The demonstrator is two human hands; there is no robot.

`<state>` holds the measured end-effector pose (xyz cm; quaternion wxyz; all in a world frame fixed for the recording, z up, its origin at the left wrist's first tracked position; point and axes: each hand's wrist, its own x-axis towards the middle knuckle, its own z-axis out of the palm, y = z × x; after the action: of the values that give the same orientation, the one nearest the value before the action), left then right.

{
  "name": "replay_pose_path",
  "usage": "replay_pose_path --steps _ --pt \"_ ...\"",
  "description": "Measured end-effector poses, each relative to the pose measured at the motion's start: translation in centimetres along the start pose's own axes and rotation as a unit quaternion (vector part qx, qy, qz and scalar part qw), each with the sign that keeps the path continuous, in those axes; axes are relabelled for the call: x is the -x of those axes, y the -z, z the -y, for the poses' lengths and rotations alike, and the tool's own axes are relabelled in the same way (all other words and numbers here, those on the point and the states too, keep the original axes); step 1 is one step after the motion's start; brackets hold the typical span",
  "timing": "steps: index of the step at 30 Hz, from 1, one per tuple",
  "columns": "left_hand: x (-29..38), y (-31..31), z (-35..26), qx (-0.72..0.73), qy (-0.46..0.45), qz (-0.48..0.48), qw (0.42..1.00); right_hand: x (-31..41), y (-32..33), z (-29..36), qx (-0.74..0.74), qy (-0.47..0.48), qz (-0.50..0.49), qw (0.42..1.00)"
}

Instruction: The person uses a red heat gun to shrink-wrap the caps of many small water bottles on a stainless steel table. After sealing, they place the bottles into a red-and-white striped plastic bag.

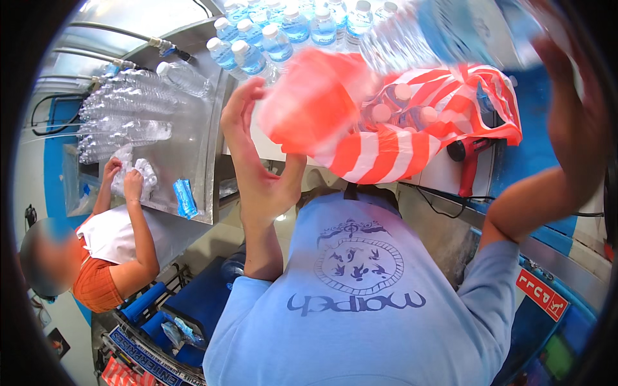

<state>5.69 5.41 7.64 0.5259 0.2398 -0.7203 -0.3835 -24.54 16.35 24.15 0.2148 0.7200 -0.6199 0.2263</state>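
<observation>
My left hand grips the near left edge of a red-and-white striped plastic bag, its thumb and fingers spread around the bag's mouth. Some fingertips are hidden by the plastic. Inside the bag, several capped water bottles stand with their white caps up. Above the bag's far right side, my right hand holds a clear plastic water bottle with a blue label, tilted nearly sideways. Both the bottle and this hand are blurred, and the bottle's far end is partly cut off by the top edge.
Several filled, labelled bottles stand behind the bag. A red heat gun with a cord lies at right. On the steel counter at left are empty bottles and blue labels. A co-worker's hands handle clear plastic there.
</observation>
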Motion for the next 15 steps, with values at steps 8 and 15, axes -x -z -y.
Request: replay_pose_path --steps 8,15 --pt "0.1 1.9 -1.4 0.097 0.129 -0.027 0.987 3.2 -4.3 7.5 -0.133 0.046 0.037 0.989" --pt "-1.3 3.0 -0.9 0.141 0.121 0.006 0.983 4.8 -18.4 11.5 -0.104 0.092 0.099 0.985"
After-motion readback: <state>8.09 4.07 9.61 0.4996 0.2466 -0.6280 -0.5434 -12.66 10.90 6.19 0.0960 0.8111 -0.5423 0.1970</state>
